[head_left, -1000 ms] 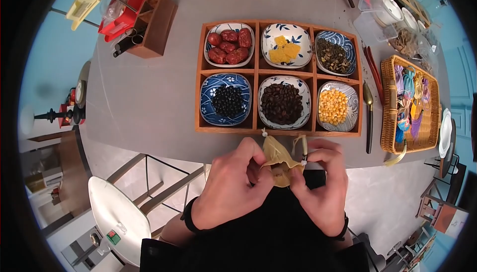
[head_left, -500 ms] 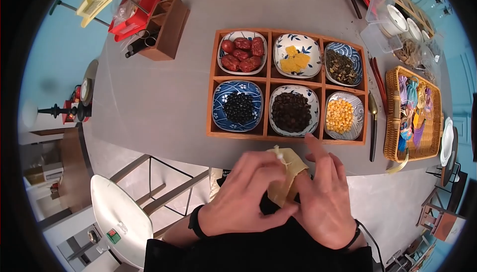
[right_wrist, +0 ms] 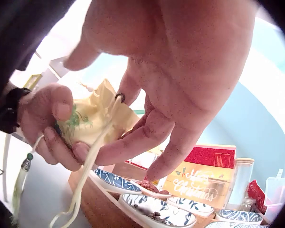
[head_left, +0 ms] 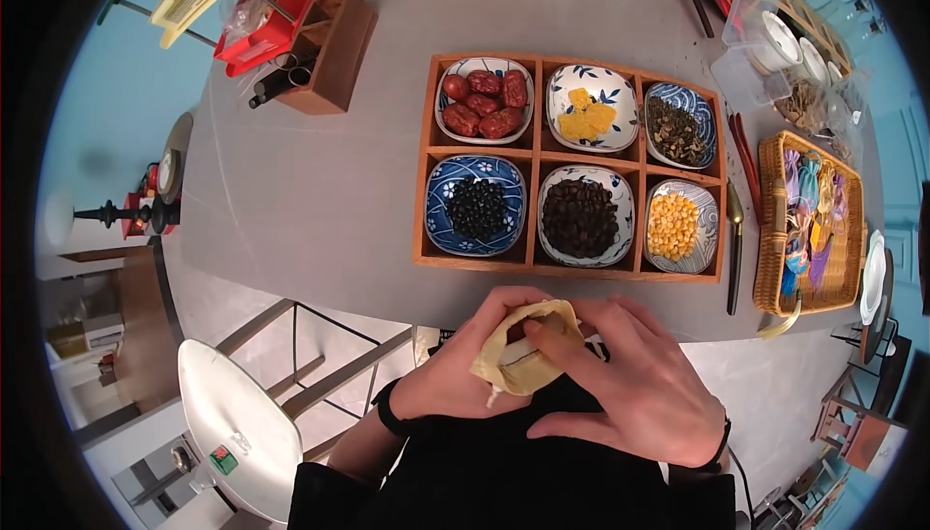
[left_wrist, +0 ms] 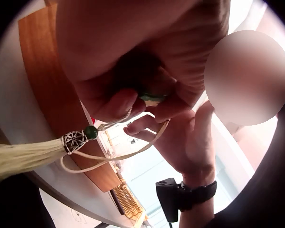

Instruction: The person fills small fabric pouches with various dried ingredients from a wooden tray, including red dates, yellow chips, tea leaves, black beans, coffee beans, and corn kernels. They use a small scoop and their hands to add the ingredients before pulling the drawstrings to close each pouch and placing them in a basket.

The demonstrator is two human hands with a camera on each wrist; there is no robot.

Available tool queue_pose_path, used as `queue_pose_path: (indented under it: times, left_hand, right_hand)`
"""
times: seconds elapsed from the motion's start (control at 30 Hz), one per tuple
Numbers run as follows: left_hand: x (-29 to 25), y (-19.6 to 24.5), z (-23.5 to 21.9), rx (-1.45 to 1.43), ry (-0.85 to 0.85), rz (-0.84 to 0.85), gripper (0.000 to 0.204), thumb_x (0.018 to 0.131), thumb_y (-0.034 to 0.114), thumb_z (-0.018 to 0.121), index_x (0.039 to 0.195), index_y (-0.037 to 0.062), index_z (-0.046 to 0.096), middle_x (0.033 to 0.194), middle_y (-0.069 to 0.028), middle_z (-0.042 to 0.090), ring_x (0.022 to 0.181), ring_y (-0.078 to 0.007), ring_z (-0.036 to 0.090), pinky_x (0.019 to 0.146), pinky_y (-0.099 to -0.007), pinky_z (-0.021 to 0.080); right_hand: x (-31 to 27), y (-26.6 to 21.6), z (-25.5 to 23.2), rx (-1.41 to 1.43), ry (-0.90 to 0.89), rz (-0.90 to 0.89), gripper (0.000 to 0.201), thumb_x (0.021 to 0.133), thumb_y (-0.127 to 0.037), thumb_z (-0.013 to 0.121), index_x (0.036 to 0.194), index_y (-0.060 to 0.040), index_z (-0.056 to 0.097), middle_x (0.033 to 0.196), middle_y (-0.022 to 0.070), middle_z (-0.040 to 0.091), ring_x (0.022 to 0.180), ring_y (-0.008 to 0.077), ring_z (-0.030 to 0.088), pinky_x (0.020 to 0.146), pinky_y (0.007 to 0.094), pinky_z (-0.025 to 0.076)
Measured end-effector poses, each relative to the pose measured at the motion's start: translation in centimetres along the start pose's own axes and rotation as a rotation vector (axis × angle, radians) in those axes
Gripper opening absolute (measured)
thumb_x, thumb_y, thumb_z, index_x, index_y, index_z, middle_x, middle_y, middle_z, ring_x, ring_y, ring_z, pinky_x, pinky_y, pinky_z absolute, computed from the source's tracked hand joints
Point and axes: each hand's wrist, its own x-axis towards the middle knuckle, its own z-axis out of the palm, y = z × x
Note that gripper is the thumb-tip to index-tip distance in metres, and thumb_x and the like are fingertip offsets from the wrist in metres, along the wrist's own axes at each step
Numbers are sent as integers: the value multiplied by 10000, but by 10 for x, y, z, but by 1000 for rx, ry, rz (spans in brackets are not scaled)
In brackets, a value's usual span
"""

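Observation:
A small pale yellow cloth pouch (head_left: 492, 357) is in the left hand (head_left: 451, 366), its mouth facing up in the head view. The left fingers curl round its side, and green print shows on the pouch (right_wrist: 91, 126) in the right wrist view. A finger of the right hand (head_left: 647, 387) reaches into the mouth; its thumb stands apart and the other fingers are fairly straight. From the pouch hang cords and a pale tassel (left_wrist: 26, 155) with a green bead (left_wrist: 90, 132). What lies deep inside the pouch is hidden.
Beyond the hands stands a wooden divided tray (head_left: 572, 271) with several bowls of red dates, yellow pieces, dried leaves, black beans, dark brown beans and corn kernels. A wicker basket (head_left: 768, 239) of tassels is at right, a wooden holder (head_left: 344, 55) at far left.
The pouch has turned in the left hand so its mouth faces up. The right hand has shifted, with its thumb now apart from the pouch. The head view has also moved slightly.

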Motion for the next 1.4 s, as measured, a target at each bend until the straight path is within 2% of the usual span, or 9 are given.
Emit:
queue_pose_path:
  times: [0.1, 0.33, 0.4, 0.5, 0.63, 0.7, 1.13, 1.27, 1.4]
  left_hand:
    - [-1, -3, -5, -99, -25, -34, 752, 641, 25, 762, 1294, 52, 391, 1250, -98, 484, 1147, -193, 523, 974, -324, 432]
    - [0, 1, -24, -99, -169, -136, 736, 641, 43, 781, 1274, 45, 405, 1236, -90, 473, 1133, -190, 523, 962, -332, 436]
    - [1, -1, -21, 65, -145, -15, 651, 707, 10, 784, 1251, 62, 430, 1179, -75, 536, 1080, -187, 573, 918, -312, 466]
    - [-2, -14, -19, -170, -117, -79, 647, 709, 7, 784, 1247, 60, 429, 1180, -88, 534, 1077, -207, 576, 914, -315, 469]
    - [-3, -12, -17, -155, -78, -76, 642, 709, 10, 787, 1241, 59, 430, 1184, -96, 530, 1087, -218, 572, 921, -315, 466]
    - [-2, -11, -16, 54, -74, 6, 632, 720, 17, 785, 1239, 59, 426, 1190, -95, 529, 1088, -217, 573, 920, -314, 466]
    - [-6, -12, -25, 194, -134, -55, 738, 657, 57, 860, 1239, 63, 407, 1150, -64, 544, 1041, -169, 573, 886, -302, 487]
    - [-14, -25, -32, 31, -32, -73, 698, 662, 38, 852, 1218, 66, 430, 1111, -83, 564, 984, -141, 592, 847, -284, 507]
    - [-18, -22, -34, -112, 57, -134, 615, 688, -40, 807, 1184, 75, 463, 1090, -96, 568, 915, -109, 592, 788, -258, 519]
  right_hand:
    - [-2, 15, 9, -118, 15, -107, 423, 661, -105, 756, 1077, -78, 683, 987, 106, 534, 844, 306, 596, 771, 415, 507]
    - [-1, 17, -2, -52, -152, -198, 386, 692, -67, 704, 1068, -81, 617, 959, 99, 486, 846, 256, 575, 767, 366, 487]
    - [3, 8, -1, 2, -191, -102, 330, 750, -98, 717, 1066, -92, 618, 945, 95, 491, 833, 252, 587, 750, 366, 496]
    - [5, 4, 0, 26, -187, -82, 314, 792, -125, 718, 1086, -92, 616, 922, 96, 497, 751, 241, 601, 681, 354, 514]
    - [2, 4, 10, -21, -187, -32, 344, 789, -117, 715, 1117, -92, 614, 876, 97, 514, 660, 240, 609, 599, 350, 524]
    - [1, 5, 18, -7, -101, -4, 377, 765, -75, 704, 1130, -91, 613, 839, 101, 527, 590, 240, 605, 531, 350, 518]
    - [9, 5, 5, 62, -341, -124, 339, 689, -4, 679, 1019, -56, 618, 886, 138, 538, 759, 293, 621, 659, 379, 505]
    - [2, 7, -35, 20, 118, -91, 224, 767, -12, 651, 986, -40, 613, 995, 176, 617, 786, 289, 639, 725, 387, 493]
    - [-26, 4, -76, 152, 591, -483, 223, 763, -27, 655, 983, -40, 620, 1006, 177, 612, 804, 287, 630, 731, 385, 488]
